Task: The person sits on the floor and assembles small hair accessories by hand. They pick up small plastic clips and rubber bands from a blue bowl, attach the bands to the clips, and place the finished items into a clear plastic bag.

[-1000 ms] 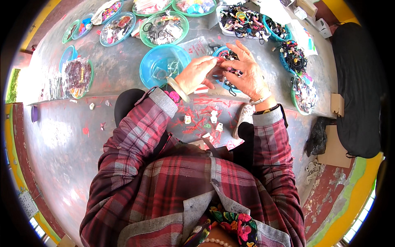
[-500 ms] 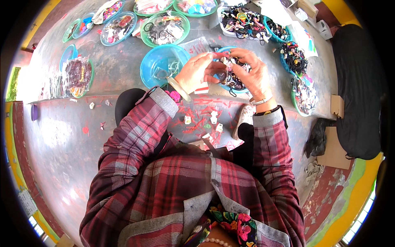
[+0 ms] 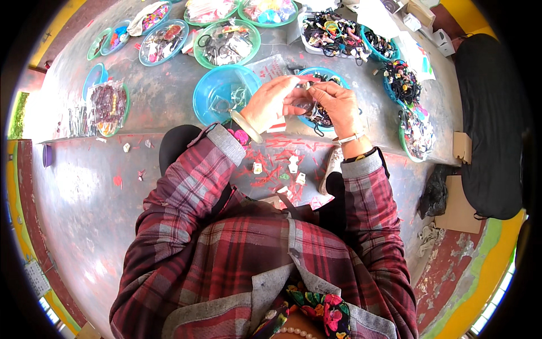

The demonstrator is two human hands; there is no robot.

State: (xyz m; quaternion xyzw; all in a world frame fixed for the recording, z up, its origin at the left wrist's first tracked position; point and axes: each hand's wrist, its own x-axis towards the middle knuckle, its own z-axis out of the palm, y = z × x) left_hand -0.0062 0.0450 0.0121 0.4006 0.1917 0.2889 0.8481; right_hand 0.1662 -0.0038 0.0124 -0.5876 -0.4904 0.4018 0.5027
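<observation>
Above a blue basket of dark hair ties with small ornaments, my two hands meet at the fingertips. My left hand is closed, with a thin red strip at its fingertips. Pinched fingers of my right hand touch a small pale piece beside the strip, too small to name. Below the left fingers shows a brownish, see-through round thing; whether it is held or lies in the basket I cannot tell. An open blue basin with a few clear packets stands left of the hands.
Green and blue baskets of accessories stand along the far side, including a green basket. A white tray of dark hair ties is at the back right. Red scraps and small white cards litter the floor before me. A black covered shape stands right.
My right hand has moved slightly left and its fingers have closed into a pinch nearer my left fingertips. The red strip, stretched between the hands before, shows shorter now.
</observation>
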